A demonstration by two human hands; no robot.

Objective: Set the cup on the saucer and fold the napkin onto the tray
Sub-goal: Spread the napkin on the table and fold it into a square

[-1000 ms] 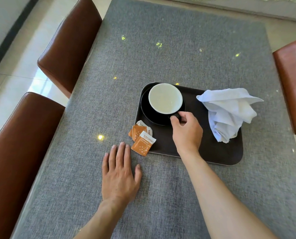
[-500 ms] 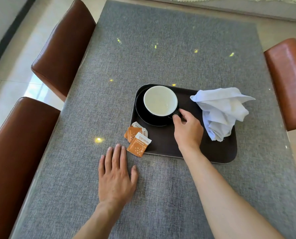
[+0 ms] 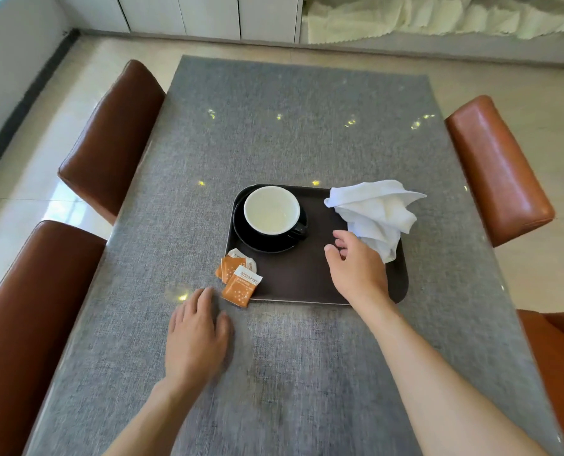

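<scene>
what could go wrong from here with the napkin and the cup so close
1. The crumpled white napkin hangs over the tray's far right edge; folded carelessly, part may end up on the table instead.
2. The right hand, open near the napkin, is also near the cup's handle; a sweep leftward could knock the cup on its saucer.
3. The orange sachets straddle the tray's left rim and could slide if the tray shifts.

Grey cloth-covered table (image 3: 294, 133), brown leather chairs (image 3: 109, 139) along both sides, orange sachets (image 3: 239, 281), white curtain (image 3: 438, 18)
</scene>
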